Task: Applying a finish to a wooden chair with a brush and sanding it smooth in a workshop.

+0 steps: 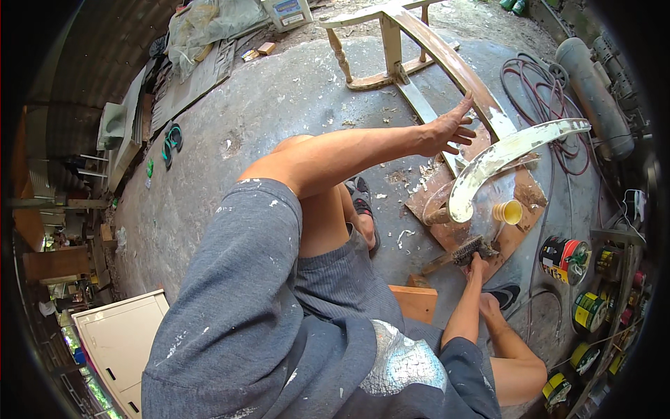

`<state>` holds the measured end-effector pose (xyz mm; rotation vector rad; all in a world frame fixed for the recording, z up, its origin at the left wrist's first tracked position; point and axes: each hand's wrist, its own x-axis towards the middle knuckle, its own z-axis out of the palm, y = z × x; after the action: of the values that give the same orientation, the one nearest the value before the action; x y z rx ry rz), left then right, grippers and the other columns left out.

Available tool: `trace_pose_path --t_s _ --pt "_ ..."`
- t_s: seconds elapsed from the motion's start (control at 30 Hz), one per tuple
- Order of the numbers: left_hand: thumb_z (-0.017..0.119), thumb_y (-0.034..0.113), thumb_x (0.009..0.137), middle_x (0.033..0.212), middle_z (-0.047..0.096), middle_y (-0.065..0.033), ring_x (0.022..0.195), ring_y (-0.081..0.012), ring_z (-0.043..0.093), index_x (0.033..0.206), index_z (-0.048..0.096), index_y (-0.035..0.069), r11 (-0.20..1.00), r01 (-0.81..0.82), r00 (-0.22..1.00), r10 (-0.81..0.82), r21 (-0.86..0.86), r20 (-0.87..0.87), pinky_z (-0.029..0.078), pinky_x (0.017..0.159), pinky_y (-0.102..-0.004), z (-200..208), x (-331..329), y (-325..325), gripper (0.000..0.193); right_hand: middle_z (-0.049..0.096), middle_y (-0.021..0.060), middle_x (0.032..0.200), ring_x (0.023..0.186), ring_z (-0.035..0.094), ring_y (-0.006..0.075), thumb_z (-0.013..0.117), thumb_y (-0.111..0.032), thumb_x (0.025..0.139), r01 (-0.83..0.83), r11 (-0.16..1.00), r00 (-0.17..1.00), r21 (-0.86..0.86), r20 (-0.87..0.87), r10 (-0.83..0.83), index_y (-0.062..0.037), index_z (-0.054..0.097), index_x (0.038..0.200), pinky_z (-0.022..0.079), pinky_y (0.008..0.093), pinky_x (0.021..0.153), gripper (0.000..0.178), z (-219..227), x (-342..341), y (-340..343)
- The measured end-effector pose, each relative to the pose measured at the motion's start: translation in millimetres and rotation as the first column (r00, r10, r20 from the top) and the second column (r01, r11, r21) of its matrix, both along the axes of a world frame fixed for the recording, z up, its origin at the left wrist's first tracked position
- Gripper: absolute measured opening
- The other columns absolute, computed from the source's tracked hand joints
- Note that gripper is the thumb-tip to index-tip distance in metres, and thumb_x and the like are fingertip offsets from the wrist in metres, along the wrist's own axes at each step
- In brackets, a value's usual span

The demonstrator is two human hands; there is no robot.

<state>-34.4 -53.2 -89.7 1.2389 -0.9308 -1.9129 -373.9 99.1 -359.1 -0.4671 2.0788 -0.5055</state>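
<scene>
My left hand (448, 133) is stretched out with its fingers spread, beside the long rail (436, 45) of a wooden furniture frame. I cannot tell whether the fingers touch it. The frame lies on its side, its paint partly stripped to bare wood. Its curved end piece (506, 153) keeps patchy white paint. Lower down, my right hand (479, 265) is closed on a dark, bristly brush (469, 250), just above a wooden board (534, 199). A yellow cup (511, 212) stands on that board, near the curved piece.
Paint flakes litter the concrete floor (279, 91). Coiled hoses (534, 87) and a grey metal tank (593, 98) lie at the far right. Several cans, one red and black (564, 260), line the right side. Flip-flops (171, 144) and a cream cabinet (122, 342) are at left.
</scene>
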Motion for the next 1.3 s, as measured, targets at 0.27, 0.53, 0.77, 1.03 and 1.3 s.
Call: trace_pose_path --t_s 0.27,0.53,0.77,1.03,1.3 --pt "0.02 0.088 0.069 0.143 0.026 -0.0285 0.134 -0.0368 0.027 0.143 0.013 -0.003 0.999 0.042 0.999 -0.041 -0.014 0.032 0.021 0.109 -0.053 6 -6 3 0.118 0.055 0.0104 0.059 0.037 0.048 0.0193 0.061 -0.019 0.076 -0.039 0.993 0.991 -0.113 -0.131 0.024 0.0058 0.06 0.077 0.035 0.0332 0.032 0.025 1 -1 10" --pt "0.021 0.089 0.068 0.143 0.026 -0.0273 0.134 -0.036 0.027 0.144 0.012 -0.001 0.998 0.062 0.998 -0.061 -0.019 0.031 0.021 0.11 -0.0518 5 -8 0 0.118 0.062 0.0217 0.108 0.101 0.057 0.0383 0.063 -0.034 0.075 -0.198 0.98 0.897 0.033 -0.398 0.195 0.0012 0.057 0.112 0.042 0.0432 0.089 0.051 -8 -16 13" --pt "0.022 0.088 0.07 0.144 0.027 -0.0255 0.133 -0.0357 0.031 0.145 0.012 0.0 0.998 0.055 0.998 -0.054 -0.027 0.041 0.023 0.108 -0.0518 3 -1 1 0.116 0.062 0.0234 0.104 0.097 0.06 0.037 0.064 -0.034 0.075 -0.131 0.985 0.894 -0.109 -0.443 0.07 0.0032 0.059 0.107 0.044 0.0413 0.085 0.049 11 4 22" --pt "0.026 0.085 0.073 0.143 0.029 -0.0261 0.131 -0.0361 0.034 0.145 0.013 0.0 0.999 0.011 0.999 -0.008 -0.051 0.041 0.026 0.107 -0.0516 15 -6 5 0.112 0.06 0.0168 0.107 0.095 0.058 0.0269 0.068 -0.03 0.075 0.04 0.952 0.972 -0.303 -0.21 -0.108 0.0014 0.057 0.109 0.045 0.0387 0.081 0.047 40 -9 22" --pt "0.029 0.084 0.073 0.143 0.027 -0.0285 0.129 -0.0394 0.036 0.146 0.011 0.005 0.995 -0.018 1.0 0.019 -0.099 0.01 0.027 0.106 -0.0535 5 -8 -10 0.109 0.061 0.016 0.095 0.082 0.061 0.0275 0.062 -0.03 0.078 0.077 0.935 0.841 -0.346 -0.48 -0.247 0.0007 0.048 0.117 0.049 0.0373 0.071 0.051 49 -27 19"
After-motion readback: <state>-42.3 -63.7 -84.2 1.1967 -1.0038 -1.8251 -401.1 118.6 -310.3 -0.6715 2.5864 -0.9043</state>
